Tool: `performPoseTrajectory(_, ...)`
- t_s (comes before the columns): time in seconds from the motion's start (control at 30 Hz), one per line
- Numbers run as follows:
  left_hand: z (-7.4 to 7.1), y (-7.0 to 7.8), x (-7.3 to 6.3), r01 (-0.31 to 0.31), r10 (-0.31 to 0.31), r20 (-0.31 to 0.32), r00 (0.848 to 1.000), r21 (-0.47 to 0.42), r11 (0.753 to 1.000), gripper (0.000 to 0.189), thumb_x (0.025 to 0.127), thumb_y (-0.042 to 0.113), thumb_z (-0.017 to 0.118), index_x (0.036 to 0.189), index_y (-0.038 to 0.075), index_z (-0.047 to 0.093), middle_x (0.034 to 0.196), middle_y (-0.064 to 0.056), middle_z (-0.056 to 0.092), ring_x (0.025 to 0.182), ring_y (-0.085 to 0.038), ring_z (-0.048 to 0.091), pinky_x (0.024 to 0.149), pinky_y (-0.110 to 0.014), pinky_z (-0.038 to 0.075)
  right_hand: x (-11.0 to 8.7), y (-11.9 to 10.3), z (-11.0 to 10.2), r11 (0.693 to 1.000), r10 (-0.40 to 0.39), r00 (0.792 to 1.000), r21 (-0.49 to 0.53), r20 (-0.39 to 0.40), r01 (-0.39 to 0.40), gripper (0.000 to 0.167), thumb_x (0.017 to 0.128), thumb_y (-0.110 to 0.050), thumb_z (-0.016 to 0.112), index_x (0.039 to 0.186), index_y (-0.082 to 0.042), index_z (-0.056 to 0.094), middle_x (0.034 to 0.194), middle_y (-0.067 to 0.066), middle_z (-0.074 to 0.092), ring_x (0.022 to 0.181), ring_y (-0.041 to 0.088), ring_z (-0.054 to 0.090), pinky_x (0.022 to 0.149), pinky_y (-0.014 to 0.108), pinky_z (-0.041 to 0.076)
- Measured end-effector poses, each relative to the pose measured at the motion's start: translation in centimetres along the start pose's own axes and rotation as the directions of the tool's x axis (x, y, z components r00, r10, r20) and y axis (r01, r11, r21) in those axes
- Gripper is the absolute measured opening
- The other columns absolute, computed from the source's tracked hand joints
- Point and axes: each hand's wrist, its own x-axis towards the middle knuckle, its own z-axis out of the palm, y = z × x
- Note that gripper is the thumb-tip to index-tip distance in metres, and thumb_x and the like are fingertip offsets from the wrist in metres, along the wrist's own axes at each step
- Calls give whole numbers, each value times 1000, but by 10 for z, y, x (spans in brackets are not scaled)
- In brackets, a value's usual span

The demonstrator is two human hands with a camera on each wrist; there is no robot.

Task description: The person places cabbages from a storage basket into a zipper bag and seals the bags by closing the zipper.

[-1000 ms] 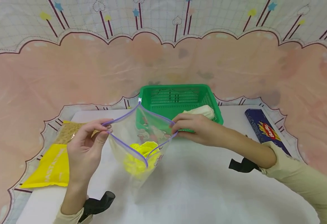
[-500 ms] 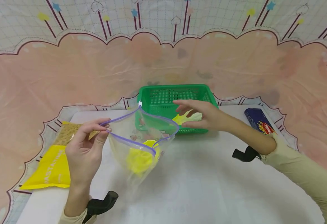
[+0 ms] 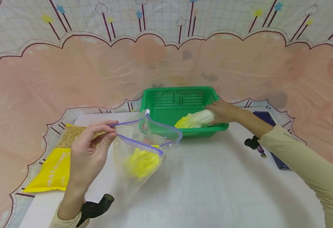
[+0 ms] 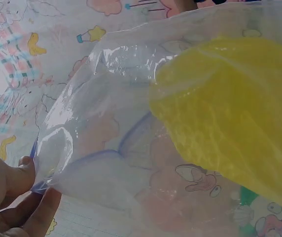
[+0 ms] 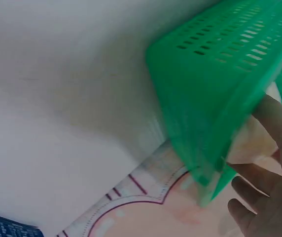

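A: Starting at the left, what do we have?

B: A pasta packet (image 3: pixel 50 169) on the surface (image 3: pixel 206 183), then our left grip (image 3: pixel 90 155), its thumb and fingertips pinched on the rim of a clear zip bag (image 3: pixel 137 144).

A: How should that bag handle?

B: Light, limp and slick, we'd judge. The purple zip strip looks the stiffest part, so we'd hold there. A yellow item (image 3: pixel 142 163) inside, blurred by the film, probably drags the bottom down, and with one side unsupported the mouth could sag.

A: And further right?

B: The green basket (image 3: pixel 179 100), with a napa cabbage (image 3: pixel 196 119) lying in its near right part, yellow leaf end leftward, pale butt toward our right grip (image 3: pixel 224 111).

A: Have we got hold of it?

B: We can't tell. Our fingers are spread around that end, but the basket wall hides the contact.

A: Where would we take it?

B: Around the pale butt, likely the firmest part; the leaf tips look soft and easily bruised, if it's real. Last, a dark blue box (image 3: pixel 264 117) lies partly behind our sleeve.
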Motion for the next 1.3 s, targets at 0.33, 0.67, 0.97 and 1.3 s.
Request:
performPoseTrajectory(0.33,1,0,1,14,-14,2,1000,-7,1000,24,75,-20,68,95,-8,65,107,-2,69,104,-12,66,91,-17,53,0,16,13,989,-40,994,135,-101,54,69,81,-25,79,137,1,48,134,21,56,118,37,55,93,51,51)
performPoseTrajectory(0.67,0,3,2,20,-20,7,1000,11,1000,22,76,-20,68,94,-8,65,107,-3,69,103,-10,66,91,-16,52,-1,13,4,799,202,930,601,-306,24,65,88,-20,70,144,-11,40,130,17,51,104,28,54,78,29,53)
performPoseTrajectory(0.97,0,3,2,26,-26,10,1000,3,1000,24,75,-21,68,94,-8,65,107,-3,69,104,-10,66,91,-16,52,0,9,-2,715,285,864,692,-416,98,58,91,-17,66,144,-14,41,128,4,46,94,15,48,70,18,48)
performPoseTrajectory(1.3,1,3,2,25,-25,7,1000,-20,999,23,75,-21,68,94,-8,65,108,-3,69,104,-11,66,91,-17,53,1,5,-3,529,386,817,828,-428,184,66,93,-15,62,149,-8,28,120,-3,48,98,6,51,72,13,49)
